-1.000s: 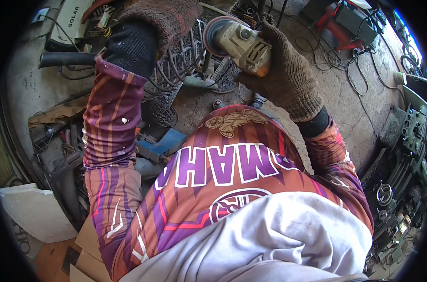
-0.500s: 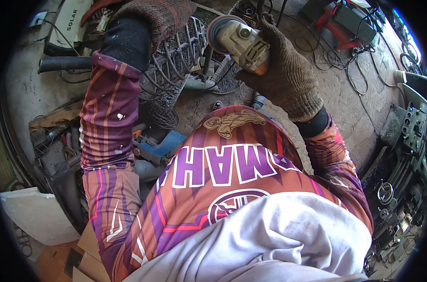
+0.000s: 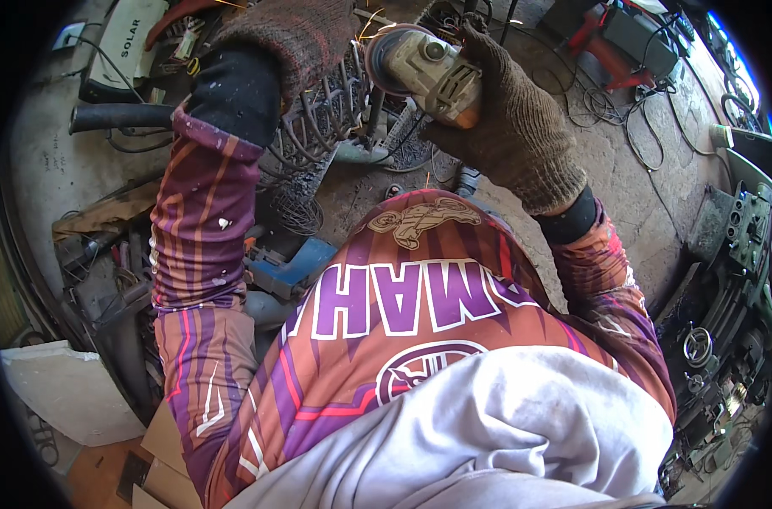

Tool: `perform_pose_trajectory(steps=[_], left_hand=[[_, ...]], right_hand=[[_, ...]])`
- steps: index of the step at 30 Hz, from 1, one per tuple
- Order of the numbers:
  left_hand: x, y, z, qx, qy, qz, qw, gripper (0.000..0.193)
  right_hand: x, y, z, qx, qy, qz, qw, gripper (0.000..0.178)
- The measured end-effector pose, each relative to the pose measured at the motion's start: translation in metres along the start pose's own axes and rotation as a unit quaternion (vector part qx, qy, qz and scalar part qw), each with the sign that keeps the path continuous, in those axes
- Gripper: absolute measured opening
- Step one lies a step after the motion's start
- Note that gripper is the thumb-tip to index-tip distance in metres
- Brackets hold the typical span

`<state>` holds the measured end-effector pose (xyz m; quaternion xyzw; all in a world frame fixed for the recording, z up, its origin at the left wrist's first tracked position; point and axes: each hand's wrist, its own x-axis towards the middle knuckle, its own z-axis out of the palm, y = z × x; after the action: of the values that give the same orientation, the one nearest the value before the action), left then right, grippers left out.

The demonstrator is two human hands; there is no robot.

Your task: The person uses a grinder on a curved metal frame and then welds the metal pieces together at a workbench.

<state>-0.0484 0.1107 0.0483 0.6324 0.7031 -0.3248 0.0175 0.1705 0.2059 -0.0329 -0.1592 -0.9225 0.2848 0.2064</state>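
My right hand, in a brown knit glove, is wrapped around the body of an angle grinder. The grinder's disc points left, and orange sparks fly near it at the top of the picture. My left hand, in a dark reddish-brown knit glove, reaches up to the top edge left of the disc. Its fingers are hidden, so what they hold does not show. Just below and right of that hand stands a dark metal rack with curved bars. The disc's contact point is not visible.
A blue tool lies by my left side, below a wire coil. A black tube juts in at left, near a pale box. Cables trail over the floor. A machine with a handwheel stands at right.
The grinder and my right hand have shifted slightly left and up. My left forearm has moved a little right. Sparks now show near the disc and at the top edge.
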Motion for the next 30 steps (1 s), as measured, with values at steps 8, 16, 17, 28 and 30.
perform_pose_trajectory(steps=[8, 16, 17, 28, 30], left_hand=[[-0.001, -0.010, 0.049, 0.042, 0.141, 0.019, 0.989, 0.025], [-0.001, -0.005, 0.049, 0.028, 0.121, 0.006, 0.992, 0.025], [-0.003, -0.005, 0.051, 0.036, 0.152, 0.017, 0.988, 0.024], [-0.008, -0.001, 0.050, 0.013, 0.117, 0.017, 0.993, 0.026], [-0.009, 0.000, 0.052, 0.041, 0.143, 0.016, 0.989, 0.026]], right_hand=[[-0.006, 0.000, -0.002, 0.031, -0.019, 0.013, 0.999, 0.100], [-0.003, 0.003, 0.003, 0.036, -0.007, 0.012, 0.999, 0.101], [-0.002, 0.006, 0.003, 0.032, -0.005, 0.014, 0.999, 0.101], [-0.008, 0.002, 0.002, 0.066, -0.029, 0.030, 0.997, 0.100], [-0.006, 0.001, 0.001, 0.054, -0.016, 0.026, 0.998, 0.100]])
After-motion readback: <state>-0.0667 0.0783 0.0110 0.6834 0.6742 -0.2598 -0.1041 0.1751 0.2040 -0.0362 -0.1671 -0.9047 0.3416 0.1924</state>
